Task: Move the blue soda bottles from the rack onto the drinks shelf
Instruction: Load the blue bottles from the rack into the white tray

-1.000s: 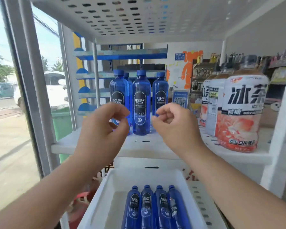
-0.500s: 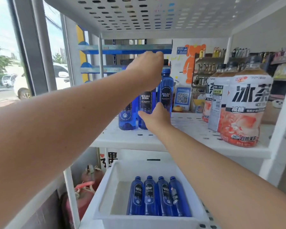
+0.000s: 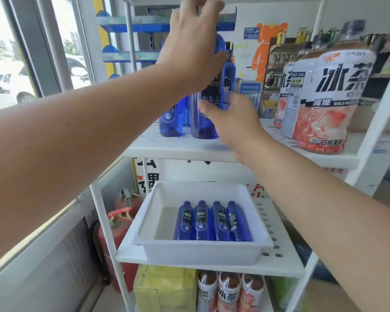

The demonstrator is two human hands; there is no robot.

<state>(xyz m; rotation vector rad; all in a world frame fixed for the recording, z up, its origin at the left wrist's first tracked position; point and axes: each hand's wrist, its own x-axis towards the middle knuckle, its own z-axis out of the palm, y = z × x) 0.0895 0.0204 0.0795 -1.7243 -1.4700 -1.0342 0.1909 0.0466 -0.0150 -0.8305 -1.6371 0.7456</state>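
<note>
Upright blue soda bottles (image 3: 204,113) with dark labels stand clustered on the white drinks shelf (image 3: 178,147). Four more bottles (image 3: 209,221) lie side by side in the white rack tray (image 3: 200,253).

single view only: head-worn wide-angle camera, faced forward and slightly down into a white perforated plastic shelving unit (image 3: 180,149) at close range. both forearms entered from the bottom corners and reached away from the lens. the upper shelf sat near frame centre, a white plastic bin (image 3: 203,253) one level lower, below centre. a glass window (image 3: 61,52) ran along the left edge. straight lines bowed toward the frame edges. no second view to compare overlap.
</note>
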